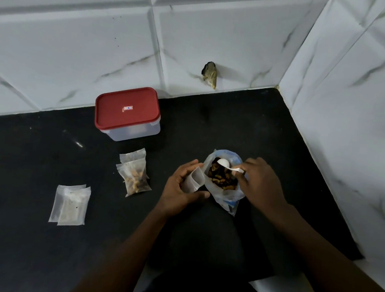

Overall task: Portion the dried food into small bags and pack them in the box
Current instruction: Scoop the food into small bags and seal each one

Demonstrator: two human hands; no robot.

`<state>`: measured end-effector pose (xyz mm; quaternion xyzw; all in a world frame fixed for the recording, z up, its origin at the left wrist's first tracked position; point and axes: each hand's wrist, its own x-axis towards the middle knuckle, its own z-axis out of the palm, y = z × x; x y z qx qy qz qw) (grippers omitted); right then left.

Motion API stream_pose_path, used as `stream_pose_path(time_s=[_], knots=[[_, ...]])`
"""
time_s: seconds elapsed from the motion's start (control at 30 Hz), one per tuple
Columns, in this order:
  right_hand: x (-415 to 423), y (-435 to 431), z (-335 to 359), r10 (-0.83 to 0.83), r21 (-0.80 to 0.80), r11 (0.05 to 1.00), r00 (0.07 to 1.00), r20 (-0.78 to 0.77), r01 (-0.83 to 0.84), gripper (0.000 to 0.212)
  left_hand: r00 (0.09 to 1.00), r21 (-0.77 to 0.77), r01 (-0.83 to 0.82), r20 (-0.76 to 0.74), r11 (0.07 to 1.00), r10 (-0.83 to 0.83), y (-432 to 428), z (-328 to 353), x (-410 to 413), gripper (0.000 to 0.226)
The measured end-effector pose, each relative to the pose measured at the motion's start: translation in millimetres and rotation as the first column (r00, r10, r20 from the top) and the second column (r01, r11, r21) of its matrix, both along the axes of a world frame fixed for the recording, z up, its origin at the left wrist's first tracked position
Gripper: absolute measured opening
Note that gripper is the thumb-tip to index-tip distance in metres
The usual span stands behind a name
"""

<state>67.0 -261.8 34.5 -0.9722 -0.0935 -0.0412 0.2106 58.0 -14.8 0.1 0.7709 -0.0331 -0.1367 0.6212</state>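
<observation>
Black bench [257, 132], tiled corner: box [127, 113] lidded at rear, filled bags [136, 176] before it; left hand [181, 191] held an empty bag [193, 179] in curled fingers beside the dried food sack [221, 180], right hand [257, 183] pinched a spoon [225, 165] in it, scooping; next, seemingly, tipping into that narrow mouth.

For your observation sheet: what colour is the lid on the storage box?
Red; the lid shows best in the head view.

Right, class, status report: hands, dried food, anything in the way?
Left hand holds an empty small bag; right hand holds a white spoon in the dried-food bag. Filled bags lie nearby. Red lid on the box.
</observation>
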Motion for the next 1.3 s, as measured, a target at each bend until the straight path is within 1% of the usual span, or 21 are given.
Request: stream_pose_path(time_s=[0.1, 0.2, 0.27, 0.33, 0.4, 0.47, 0.53, 0.63, 0.73, 0.8, 0.9, 1.0, 1.13, 1.2, 1.3], knots=[[-6, 6, -8, 0.053, 0.008, 0.999, 0.998, -0.043, -0.052, 0.015, 0.998, 0.000, -0.028, -0.052, 1.000, 0.028, 6, -1, -7, 0.074], [-4, 3, -8, 0.026, 0.075, 0.997, 0.995, -0.092, -0.020, 0.016, 0.995, 0.022, -0.041, -0.088, 0.999, 0.043, 9, -4, -14, 0.071], [-5, -4, -2, -0.028, 0.131, 0.991, 0.998, -0.061, 0.036, 0.016, 0.992, 0.028, -0.055, -0.111, 0.998, 0.057, 8, -4, -18, 0.071], [-6, -11, 3, -0.072, 0.150, 0.986, 0.997, -0.009, 0.073, 0.016, 0.990, 0.027, -0.065, -0.125, 0.998, 0.068, 6, -5, -22, 0.069], [-10, -14, 4, -0.071, 0.133, 0.989, 0.997, 0.018, 0.068, 0.013, 0.988, 0.019, -0.067, -0.138, 0.998, 0.069, 4, -5, -24, 0.067], [-15, -10, -1, -0.053, 0.094, 0.994, 0.999, 0.006, 0.053, 0.013, 0.987, 0.016, -0.060, -0.151, 0.998, 0.062, 3, -6, -25, 0.067], [-20, -2, -8, -0.050, 0.071, 0.996, 0.998, -0.045, 0.053, 0.016, 0.987, 0.016, -0.053, -0.154, 0.998, 0.055, 2, -5, -24, 0.067], [-24, 7, -14, -0.057, 0.137, 0.988, 0.992, -0.114, 0.073, 0.018, 0.988, 0.014, -0.037, -0.152, 0.999, 0.039, 2, -3, -24, 0.067], [-24, 5, -5, -0.140, 0.246, 0.952, 0.973, -0.181, 0.183, 0.011, 0.987, 0.023, -0.024, -0.159, 0.999, 0.027, 1, -2, -24, 0.066], [-22, 0, 0, -0.205, 0.282, 0.926, 0.961, -0.186, 0.252, 0.009, 0.985, 0.023, -0.010, -0.169, 1.000, 0.014, -1, -2, -25, 0.067], [-21, -1, 1, -0.222, 0.237, 0.935, 0.955, -0.196, 0.265, 0.006, 0.980, 0.018, 0.020, -0.200, 1.000, -0.016, -4, -2, -25, 0.069], [-18, 9, -2, -0.223, 0.153, 0.949, 0.932, -0.286, 0.274, 0.006, 0.970, -0.018, 0.030, -0.242, 0.999, -0.033, -8, 0, -24, 0.068], [-17, 24, -5, -0.222, 0.100, 0.955, 0.898, -0.379, 0.278, 0.010, 0.960, -0.091, 0.006, -0.279, 0.996, -0.031, -11, 0, -23, 0.067], [-16, 25, -4, -0.226, 0.099, 0.952, 0.882, -0.414, 0.290, 0.012, 0.951, -0.131, -0.008, -0.307, 0.991, -0.033, -11, -2, -22, 0.068], [-8, 25, -2, -0.222, 0.159, 0.923, 0.823, -0.523, 0.350, 0.013, 0.939, -0.178, -0.021, -0.342, 0.984, -0.041, -10, -3, -21, 0.070]])
